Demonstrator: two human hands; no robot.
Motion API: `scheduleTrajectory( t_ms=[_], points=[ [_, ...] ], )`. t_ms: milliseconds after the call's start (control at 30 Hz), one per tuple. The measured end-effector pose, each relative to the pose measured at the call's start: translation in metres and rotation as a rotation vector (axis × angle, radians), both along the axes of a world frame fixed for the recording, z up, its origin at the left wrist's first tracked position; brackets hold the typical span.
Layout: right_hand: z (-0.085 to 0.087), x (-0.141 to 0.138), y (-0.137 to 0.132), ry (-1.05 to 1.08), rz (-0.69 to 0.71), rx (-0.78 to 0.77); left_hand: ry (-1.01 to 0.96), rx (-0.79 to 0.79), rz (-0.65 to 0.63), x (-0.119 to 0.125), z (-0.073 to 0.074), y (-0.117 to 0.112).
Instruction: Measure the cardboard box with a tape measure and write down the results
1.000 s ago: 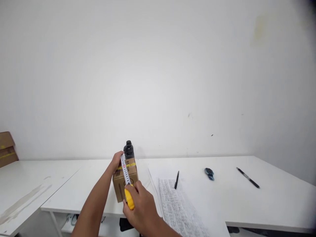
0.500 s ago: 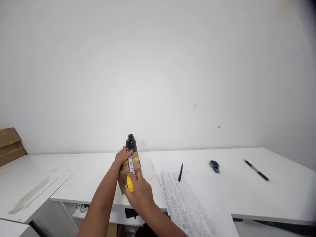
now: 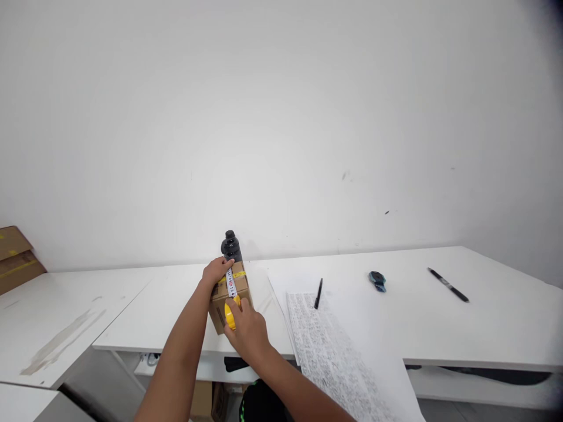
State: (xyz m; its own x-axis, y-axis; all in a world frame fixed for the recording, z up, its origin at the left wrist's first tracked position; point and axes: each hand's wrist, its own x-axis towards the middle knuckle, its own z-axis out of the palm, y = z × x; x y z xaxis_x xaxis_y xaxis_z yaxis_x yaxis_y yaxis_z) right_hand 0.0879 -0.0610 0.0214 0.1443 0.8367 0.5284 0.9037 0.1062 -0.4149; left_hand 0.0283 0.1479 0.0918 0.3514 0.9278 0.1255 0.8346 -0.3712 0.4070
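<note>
A small cardboard box [image 3: 217, 310] with yellow tape on top sits at the table's front part. Across its top runs the white blade of a tape measure [image 3: 231, 283], stretched from the far edge towards me. My left hand [image 3: 216, 271] is at the box's far left edge, its fingers closed on the end of the blade. My right hand [image 3: 250, 333] grips the yellow tape measure case [image 3: 230, 313] by the box's near edge. Right behind the box stands a dark bottle [image 3: 230, 246] with a black cap.
Printed paper sheets [image 3: 325, 346] lie right of the box, with a black pen [image 3: 318, 293] on them. Farther right are a small dark blue object [image 3: 377, 281] and a black marker [image 3: 447, 285]. A larger cardboard box [image 3: 20, 261] stands far left, and a wall [image 3: 281, 129] rises behind.
The view has shifted slightly, so the things on the table appear a little higher. Both hands keep their hold on the tape measure across the box.
</note>
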Motion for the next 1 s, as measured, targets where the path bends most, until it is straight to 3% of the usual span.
scheduleTrajectory(
  t_ms=[367,633,1000],
  points=[
    [0.009,0.000,-0.003,-0.006,-0.011,-0.064,0.041,0.012,0.002,0.001,0.005,-0.004],
    [0.037,0.012,0.001,0.156,0.003,-0.016,0.079,0.038,0.008,0.001,0.004,-0.008],
    [0.065,0.007,0.038,0.055,-0.046,-0.093,0.052,0.079,0.002,-0.006,0.004,-0.023]
  ],
)
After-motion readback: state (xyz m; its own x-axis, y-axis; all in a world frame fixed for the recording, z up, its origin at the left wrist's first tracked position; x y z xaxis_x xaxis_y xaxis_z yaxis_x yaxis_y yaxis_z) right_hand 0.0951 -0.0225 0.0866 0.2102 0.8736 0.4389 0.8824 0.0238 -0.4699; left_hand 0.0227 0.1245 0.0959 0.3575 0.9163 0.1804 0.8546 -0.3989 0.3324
